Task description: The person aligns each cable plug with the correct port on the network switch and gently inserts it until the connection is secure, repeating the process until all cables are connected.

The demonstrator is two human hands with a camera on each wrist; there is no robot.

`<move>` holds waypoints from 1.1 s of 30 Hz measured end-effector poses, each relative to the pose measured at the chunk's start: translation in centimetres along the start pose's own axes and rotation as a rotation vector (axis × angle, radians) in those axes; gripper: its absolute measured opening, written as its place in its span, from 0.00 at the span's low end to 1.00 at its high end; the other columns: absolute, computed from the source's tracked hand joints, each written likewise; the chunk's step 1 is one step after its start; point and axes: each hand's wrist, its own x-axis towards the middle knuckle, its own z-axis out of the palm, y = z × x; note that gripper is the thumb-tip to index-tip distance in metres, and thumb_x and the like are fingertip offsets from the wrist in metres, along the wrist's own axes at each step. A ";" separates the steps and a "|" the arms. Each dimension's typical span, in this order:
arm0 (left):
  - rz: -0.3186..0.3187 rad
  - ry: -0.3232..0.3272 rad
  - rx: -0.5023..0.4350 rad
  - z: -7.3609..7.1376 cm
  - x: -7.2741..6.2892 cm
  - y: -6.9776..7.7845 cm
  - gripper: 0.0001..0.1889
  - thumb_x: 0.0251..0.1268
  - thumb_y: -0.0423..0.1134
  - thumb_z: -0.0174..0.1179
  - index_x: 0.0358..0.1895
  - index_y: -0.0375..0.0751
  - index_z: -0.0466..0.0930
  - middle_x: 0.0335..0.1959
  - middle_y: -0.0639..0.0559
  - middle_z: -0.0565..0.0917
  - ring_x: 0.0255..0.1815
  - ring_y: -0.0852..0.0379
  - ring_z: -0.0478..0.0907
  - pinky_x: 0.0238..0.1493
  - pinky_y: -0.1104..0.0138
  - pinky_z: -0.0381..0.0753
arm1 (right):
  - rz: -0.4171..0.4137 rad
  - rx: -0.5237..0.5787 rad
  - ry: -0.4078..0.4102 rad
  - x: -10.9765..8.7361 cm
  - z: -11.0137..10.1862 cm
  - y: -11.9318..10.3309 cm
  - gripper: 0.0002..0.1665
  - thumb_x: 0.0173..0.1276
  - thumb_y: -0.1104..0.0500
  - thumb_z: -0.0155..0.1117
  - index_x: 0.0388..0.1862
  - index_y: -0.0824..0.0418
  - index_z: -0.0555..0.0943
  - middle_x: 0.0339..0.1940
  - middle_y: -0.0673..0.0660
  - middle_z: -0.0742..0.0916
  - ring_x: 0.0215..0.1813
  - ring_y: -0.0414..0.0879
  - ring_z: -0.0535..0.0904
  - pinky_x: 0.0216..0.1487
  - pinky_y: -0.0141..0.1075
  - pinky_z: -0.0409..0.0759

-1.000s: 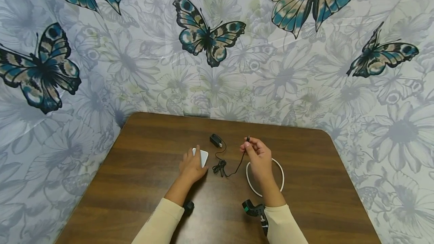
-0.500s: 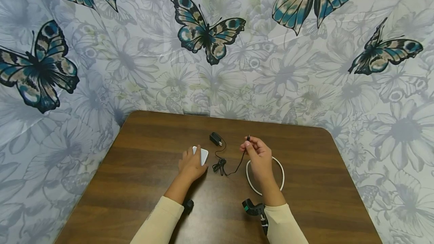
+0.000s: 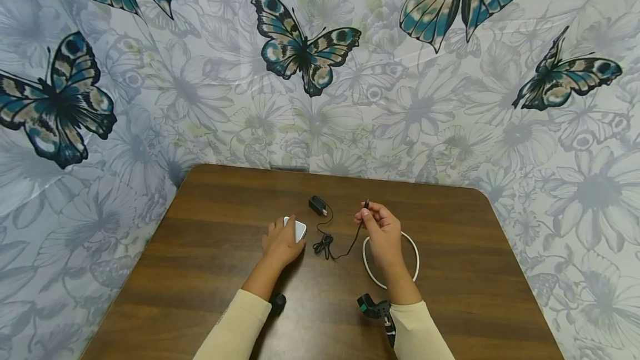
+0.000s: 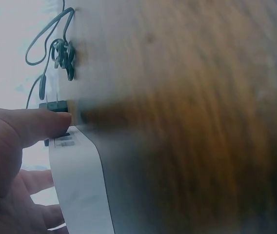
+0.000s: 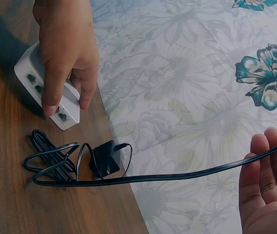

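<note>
My left hand (image 3: 280,244) grips a small white router (image 3: 300,230) from above, near the table's middle. In the right wrist view, a row of network ports shows along the side of the router (image 5: 70,121), with the thumb laid over part of it. The left wrist view shows the thumb (image 4: 46,124) at one end of the casing. Raised over the table, my right hand (image 3: 386,238) pinches the plug end of a thin black power cable (image 5: 177,177) between thumb and fingers. The cable runs down to a bundled coil (image 3: 324,246) and a black power adapter (image 3: 317,205).
A white cable loop (image 3: 417,260) lies on the brown wooden table (image 3: 460,271), partly hidden behind the right forearm. A black wrist camera mount (image 3: 374,308) sits by the right sleeve. Behind the table's far edge hangs a butterfly-patterned cloth (image 3: 320,126).
</note>
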 end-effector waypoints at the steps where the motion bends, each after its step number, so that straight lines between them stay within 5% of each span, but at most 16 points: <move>1: 0.001 0.000 0.001 0.0 0.0 0.0 0.38 0.57 0.50 0.69 0.72 0.46 0.68 0.65 0.36 0.72 0.61 0.38 0.68 0.51 0.40 0.71 | 0.001 0.003 0.000 0.0 0.0 0.0 0.10 0.73 0.65 0.61 0.48 0.71 0.80 0.34 0.65 0.86 0.36 0.50 0.87 0.42 0.37 0.84; 11: 0.036 0.011 -0.019 -0.1 -0.3 0.1 0.40 0.48 0.43 0.69 0.71 0.48 0.69 0.64 0.38 0.75 0.59 0.39 0.70 0.48 0.42 0.72 | -0.003 -0.015 -0.002 0.0 -0.1 -0.1 0.09 0.73 0.65 0.61 0.48 0.70 0.80 0.34 0.66 0.86 0.37 0.50 0.86 0.42 0.39 0.85; 33: 0.117 0.055 -0.109 -0.8 -0.5 0.8 0.41 0.49 0.45 0.68 0.73 0.51 0.69 0.72 0.44 0.70 0.61 0.41 0.73 0.52 0.44 0.74 | 0.024 -0.011 0.021 -0.1 -0.2 0.0 0.11 0.73 0.65 0.60 0.49 0.71 0.81 0.30 0.56 0.83 0.34 0.43 0.82 0.41 0.38 0.85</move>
